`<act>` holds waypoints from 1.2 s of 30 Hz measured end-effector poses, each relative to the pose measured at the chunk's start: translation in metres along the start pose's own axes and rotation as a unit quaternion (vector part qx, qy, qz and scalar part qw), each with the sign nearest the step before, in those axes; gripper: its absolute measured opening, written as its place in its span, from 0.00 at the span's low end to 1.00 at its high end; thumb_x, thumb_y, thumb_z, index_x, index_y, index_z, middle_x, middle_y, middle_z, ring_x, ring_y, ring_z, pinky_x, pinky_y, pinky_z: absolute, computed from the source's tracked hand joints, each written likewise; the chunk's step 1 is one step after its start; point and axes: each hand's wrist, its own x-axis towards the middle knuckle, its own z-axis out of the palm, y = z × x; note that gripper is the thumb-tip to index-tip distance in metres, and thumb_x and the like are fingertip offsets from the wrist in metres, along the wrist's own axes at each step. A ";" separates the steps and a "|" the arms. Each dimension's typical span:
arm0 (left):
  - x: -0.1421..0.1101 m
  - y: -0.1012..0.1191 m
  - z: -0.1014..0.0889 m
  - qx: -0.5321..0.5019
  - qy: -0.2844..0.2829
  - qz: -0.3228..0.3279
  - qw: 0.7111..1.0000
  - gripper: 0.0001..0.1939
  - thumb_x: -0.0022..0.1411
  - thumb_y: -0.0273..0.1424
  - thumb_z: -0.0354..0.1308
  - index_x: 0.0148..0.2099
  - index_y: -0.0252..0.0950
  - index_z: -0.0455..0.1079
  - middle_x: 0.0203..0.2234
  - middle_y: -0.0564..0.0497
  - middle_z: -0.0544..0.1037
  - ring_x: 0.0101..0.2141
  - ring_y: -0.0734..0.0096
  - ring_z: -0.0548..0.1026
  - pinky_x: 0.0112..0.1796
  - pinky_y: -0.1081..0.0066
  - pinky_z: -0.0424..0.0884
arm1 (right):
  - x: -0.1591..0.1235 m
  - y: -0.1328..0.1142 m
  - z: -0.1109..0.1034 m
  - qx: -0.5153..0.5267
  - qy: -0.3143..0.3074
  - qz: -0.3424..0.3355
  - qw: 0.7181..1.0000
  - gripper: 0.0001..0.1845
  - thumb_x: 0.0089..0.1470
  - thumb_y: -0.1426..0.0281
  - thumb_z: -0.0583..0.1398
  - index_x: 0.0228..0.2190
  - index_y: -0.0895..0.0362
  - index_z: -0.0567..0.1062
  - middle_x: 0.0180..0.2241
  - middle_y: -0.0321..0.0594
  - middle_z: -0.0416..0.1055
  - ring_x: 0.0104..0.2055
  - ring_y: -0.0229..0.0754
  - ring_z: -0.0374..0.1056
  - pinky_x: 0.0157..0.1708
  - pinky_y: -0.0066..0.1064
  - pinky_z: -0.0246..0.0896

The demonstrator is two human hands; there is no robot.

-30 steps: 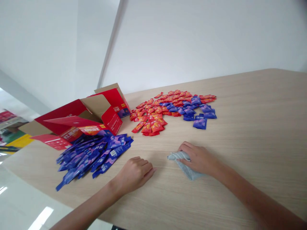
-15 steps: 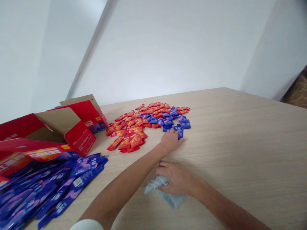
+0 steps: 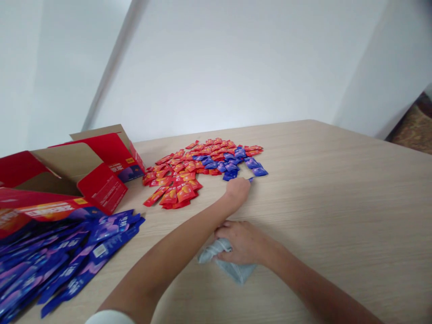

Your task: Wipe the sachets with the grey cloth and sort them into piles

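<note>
My left hand (image 3: 237, 191) reaches across the wooden table (image 3: 337, 189) to the near edge of a spread of small red and blue sachets (image 3: 202, 165). Its fingers are curled over a blue sachet (image 3: 250, 178), of which only a corner shows. My right hand (image 3: 241, 243) lies closer to me, fingers closed on a crumpled grey cloth (image 3: 219, 258) pressed against the tabletop. The left forearm crosses just above the right hand.
An opened red cardboard box (image 3: 67, 180) lies on its side at the left. A pile of long blue packets (image 3: 60, 261) spills out in front of it. White walls stand behind the table, and a patterned floor shows at the far right.
My left hand went from resting near the blue packets out to the sachet spread and curled over a blue sachet. The right hand stayed on the cloth. The view shifted right.
</note>
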 end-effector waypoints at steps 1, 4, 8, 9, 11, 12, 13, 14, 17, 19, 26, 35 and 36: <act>-0.008 -0.002 -0.001 0.005 -0.002 -0.002 1.000 0.18 0.70 0.38 0.60 0.57 0.33 0.70 0.51 0.43 0.75 0.46 0.61 0.77 0.46 0.57 0.77 | 0.000 0.001 -0.001 0.002 -0.002 0.001 1.000 0.17 0.55 0.54 0.65 0.40 0.53 0.76 0.45 0.40 0.77 0.45 0.46 0.73 0.40 0.33 0.63; -0.038 -0.013 -0.006 0.017 0.001 -0.011 1.000 0.16 0.71 0.37 0.60 0.54 0.32 0.71 0.48 0.44 0.76 0.44 0.63 0.78 0.45 0.59 0.77 | -0.002 0.006 -0.004 0.009 -0.008 0.004 1.000 0.17 0.55 0.53 0.65 0.39 0.52 0.76 0.44 0.39 0.76 0.45 0.45 0.72 0.40 0.33 0.62; -0.087 -0.035 -0.023 0.025 0.039 -0.025 0.999 0.12 0.72 0.34 0.58 0.51 0.31 0.73 0.41 0.47 0.79 0.39 0.66 0.80 0.42 0.61 0.78 | -0.003 0.017 -0.011 0.018 -0.016 0.018 1.000 0.18 0.54 0.52 0.66 0.38 0.52 0.76 0.42 0.38 0.76 0.43 0.45 0.72 0.40 0.33 0.61; -0.101 -0.040 -0.029 0.023 0.054 -0.025 0.998 0.11 0.73 0.32 0.56 0.51 0.31 0.73 0.38 0.47 0.80 0.38 0.65 0.80 0.40 0.62 0.78 | -0.004 0.020 -0.013 0.019 -0.019 0.026 0.999 0.19 0.53 0.52 0.66 0.38 0.52 0.76 0.41 0.38 0.76 0.42 0.45 0.72 0.40 0.33 0.61; -0.130 -0.051 -0.038 0.016 0.087 -0.017 0.996 0.12 0.73 0.27 0.52 0.53 0.32 0.73 0.35 0.45 0.81 0.36 0.62 0.82 0.38 0.64 0.78 | -0.005 0.027 -0.018 0.017 -0.021 0.042 0.999 0.19 0.53 0.52 0.66 0.39 0.52 0.76 0.40 0.39 0.76 0.42 0.45 0.72 0.40 0.33 0.61; -0.146 -0.055 -0.040 0.011 0.102 -0.009 0.995 0.14 0.73 0.25 0.50 0.55 0.32 0.72 0.36 0.44 0.82 0.37 0.61 0.82 0.38 0.64 0.78 | -0.006 0.031 -0.020 0.016 -0.020 0.049 0.998 0.19 0.53 0.52 0.66 0.39 0.53 0.76 0.41 0.40 0.76 0.42 0.46 0.72 0.40 0.33 0.61; -0.162 -0.059 -0.041 0.006 0.111 0.000 0.994 0.15 0.73 0.24 0.49 0.57 0.33 0.71 0.40 0.44 0.83 0.40 0.61 0.83 0.40 0.64 0.78 | -0.006 0.034 -0.023 0.016 -0.019 0.055 0.998 0.19 0.54 0.52 0.65 0.40 0.53 0.76 0.41 0.41 0.77 0.43 0.47 0.72 0.41 0.34 0.60; -0.177 -0.062 -0.040 0.000 0.122 0.019 0.992 0.17 0.73 0.23 0.49 0.59 0.34 0.70 0.44 0.44 0.82 0.43 0.61 0.82 0.44 0.64 0.78 | -0.007 0.037 -0.024 0.016 -0.018 0.061 0.998 0.20 0.55 0.51 0.64 0.40 0.53 0.76 0.41 0.42 0.77 0.43 0.48 0.72 0.41 0.34 0.60; -0.222 -0.068 -0.026 -0.014 0.182 0.124 0.975 0.19 0.73 0.21 0.48 0.62 0.32 0.68 0.54 0.43 0.78 0.54 0.64 0.77 0.55 0.64 0.73 | -0.008 0.046 -0.028 0.017 -0.018 0.080 0.996 0.20 0.56 0.49 0.63 0.38 0.53 0.76 0.40 0.43 0.77 0.42 0.49 0.72 0.40 0.35 0.60; -0.246 -0.070 -0.014 -0.014 0.222 0.198 0.955 0.19 0.74 0.21 0.46 0.63 0.31 0.66 0.57 0.43 0.76 0.58 0.64 0.74 0.58 0.63 0.71 | -0.009 0.051 -0.030 0.020 -0.020 0.088 0.996 0.20 0.56 0.49 0.62 0.36 0.53 0.75 0.38 0.42 0.77 0.41 0.48 0.71 0.38 0.34 0.59; -0.280 -0.086 0.022 -0.014 0.165 0.291 0.942 0.20 0.78 0.26 0.43 0.65 0.37 0.66 0.60 0.49 0.74 0.66 0.62 0.63 0.64 0.55 0.63 | -0.009 0.056 -0.030 0.029 -0.029 0.096 0.995 0.18 0.56 0.50 0.62 0.34 0.52 0.74 0.36 0.41 0.76 0.39 0.47 0.70 0.37 0.34 0.57; -0.319 -0.060 0.033 -0.010 0.098 0.220 0.971 0.22 0.76 0.23 0.44 0.68 0.38 0.63 0.69 0.50 0.62 0.71 0.55 0.48 0.64 0.52 0.59 | -0.009 0.058 -0.029 0.022 -0.035 0.100 0.994 0.20 0.57 0.48 0.61 0.35 0.53 0.74 0.36 0.40 0.75 0.38 0.47 0.70 0.37 0.35 0.57; -0.325 -0.049 0.034 -0.022 0.100 0.219 0.970 0.22 0.76 0.23 0.44 0.67 0.37 0.64 0.68 0.51 0.62 0.71 0.56 0.50 0.64 0.54 0.59 | -0.009 0.058 -0.029 0.022 -0.034 0.100 0.994 0.20 0.57 0.48 0.61 0.34 0.52 0.74 0.35 0.40 0.75 0.38 0.47 0.70 0.36 0.34 0.57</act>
